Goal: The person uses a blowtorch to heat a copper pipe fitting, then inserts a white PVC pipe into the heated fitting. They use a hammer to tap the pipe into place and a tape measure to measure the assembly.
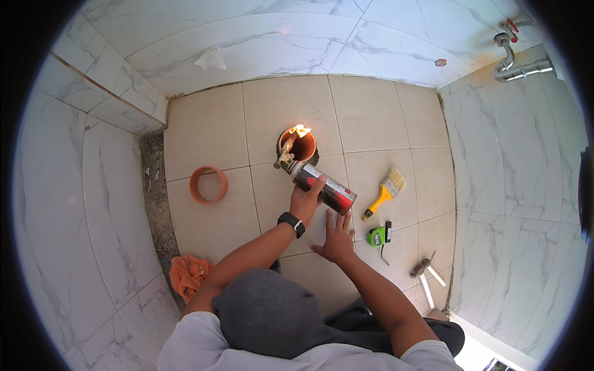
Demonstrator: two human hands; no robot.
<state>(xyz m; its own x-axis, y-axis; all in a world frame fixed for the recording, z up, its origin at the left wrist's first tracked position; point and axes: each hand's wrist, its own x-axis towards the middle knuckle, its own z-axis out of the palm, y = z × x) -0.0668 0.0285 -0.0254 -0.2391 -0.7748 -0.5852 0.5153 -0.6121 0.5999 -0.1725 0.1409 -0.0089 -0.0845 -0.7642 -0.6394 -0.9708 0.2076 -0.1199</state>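
My left hand [305, 202] is wrapped round the red and black can of a gas torch [334, 193], with a black watch on that wrist. The torch's brass burner [288, 147] points away from me, over an orange pipe [304, 148] that opens in the floor. A yellow flame [301, 130] burns at the pipe's far rim. Just below the can's bottom end, my right hand [337, 238] is held palm down with its fingers spread and nothing in it. Whether its fingertips touch the floor tiles or the can, I cannot tell.
A loose orange pipe ring [193, 184] lies to the left. At the right are a yellow-handled paintbrush [385, 193], a green tape measure [375, 237] and white-handled hammers [426, 290]. An orange cloth [187, 276] sits by a rough gap [158, 204] along the left wall.
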